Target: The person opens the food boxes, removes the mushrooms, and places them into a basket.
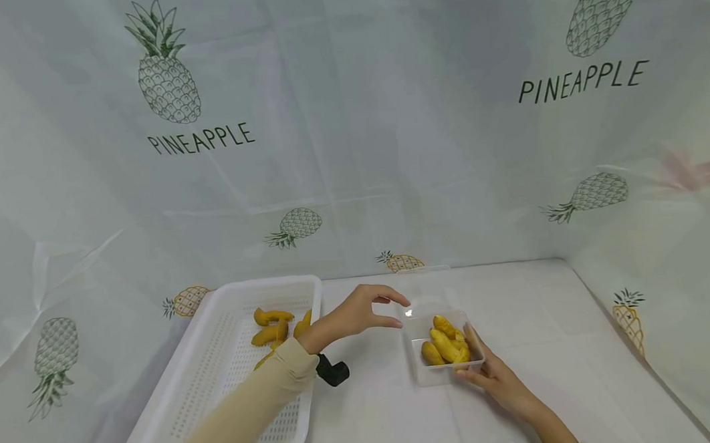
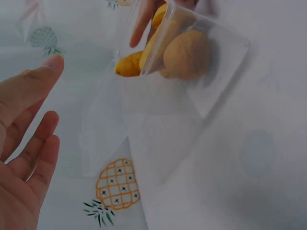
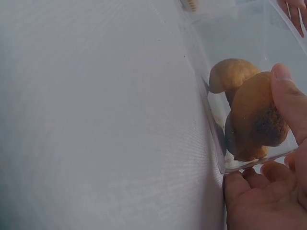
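Observation:
A clear plastic box (image 1: 420,376) stands on the table with several yellow, curved, mushroom-like pieces (image 1: 444,344) inside. My right hand (image 1: 498,381) grips the box at its right side. In the right wrist view the thumb (image 3: 288,98) lies along the wall and the other fingers curl by the base; one piece (image 3: 259,110) shows a dark, rough patch. My left hand (image 1: 360,311) hovers left of the box, thumb and fingers apart with nothing between them. In the left wrist view its fingers (image 2: 43,158) are loosely bent, away from the box.
To the left, a white perforated basket (image 1: 219,382) holds several more yellow pieces (image 1: 270,333), partly behind the left forearm. A clear flap, seemingly the box's lid (image 1: 425,288), extends behind the box. A pineapple-print sheet (image 1: 351,148) hangs at the back of the white table (image 1: 377,421).

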Tool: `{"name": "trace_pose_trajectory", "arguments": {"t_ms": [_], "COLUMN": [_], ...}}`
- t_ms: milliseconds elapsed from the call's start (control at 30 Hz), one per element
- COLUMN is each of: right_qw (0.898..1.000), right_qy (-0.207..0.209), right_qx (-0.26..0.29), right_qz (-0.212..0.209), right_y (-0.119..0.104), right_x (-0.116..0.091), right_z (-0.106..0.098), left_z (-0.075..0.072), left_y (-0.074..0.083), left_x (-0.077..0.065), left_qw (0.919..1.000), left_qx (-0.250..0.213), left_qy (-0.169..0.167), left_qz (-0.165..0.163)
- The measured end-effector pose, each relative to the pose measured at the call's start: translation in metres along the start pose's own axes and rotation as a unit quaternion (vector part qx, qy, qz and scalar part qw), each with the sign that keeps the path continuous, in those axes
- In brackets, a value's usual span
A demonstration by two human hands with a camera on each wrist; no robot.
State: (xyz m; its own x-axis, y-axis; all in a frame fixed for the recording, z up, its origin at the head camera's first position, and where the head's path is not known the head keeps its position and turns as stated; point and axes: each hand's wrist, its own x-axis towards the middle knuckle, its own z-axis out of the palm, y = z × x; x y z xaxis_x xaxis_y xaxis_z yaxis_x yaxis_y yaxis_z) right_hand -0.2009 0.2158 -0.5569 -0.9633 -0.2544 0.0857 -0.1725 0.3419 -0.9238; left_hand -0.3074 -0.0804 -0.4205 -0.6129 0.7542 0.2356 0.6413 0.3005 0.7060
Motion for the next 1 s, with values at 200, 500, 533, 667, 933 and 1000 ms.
{"name": "trace_pose_trajectory", "arguments": {"t_ms": [200,500,533,667,933,1000], "right_qw": [1.0,1.0,1.0,1.0,0.999,0.999], "right_qy": [-0.006,-0.018,-0.019,-0.017,-0.018,-0.018], "right_qx": [0.008,0.018,0.017,0.012,0.006,0.009], "right_qz": [-0.001,-0.014,-0.016,-0.023,-0.031,-0.032], "right_y": [0.0,0.002,0.002,0.002,0.004,0.004], "right_x": [0.0,0.003,0.003,0.003,0.002,0.002], "right_z": [-0.001,-0.001,-0.001,-0.002,-0.003,-0.004], "left_z": [0.024,0.052,0.055,0.064,0.076,0.078], "left_y": [-0.005,-0.007,-0.008,-0.012,-0.016,-0.017], "left_x": [0.017,0.031,0.032,0.038,0.044,0.045], "left_qw": [0.9979,0.9923,0.9916,0.9889,0.9877,0.9875], "left_qx": [0.008,0.011,0.005,-0.006,0.008,0.008], "left_qy": [-0.064,-0.122,-0.127,-0.143,-0.146,-0.147], "left_qz": [0.01,0.021,0.023,0.038,0.054,0.057]}}
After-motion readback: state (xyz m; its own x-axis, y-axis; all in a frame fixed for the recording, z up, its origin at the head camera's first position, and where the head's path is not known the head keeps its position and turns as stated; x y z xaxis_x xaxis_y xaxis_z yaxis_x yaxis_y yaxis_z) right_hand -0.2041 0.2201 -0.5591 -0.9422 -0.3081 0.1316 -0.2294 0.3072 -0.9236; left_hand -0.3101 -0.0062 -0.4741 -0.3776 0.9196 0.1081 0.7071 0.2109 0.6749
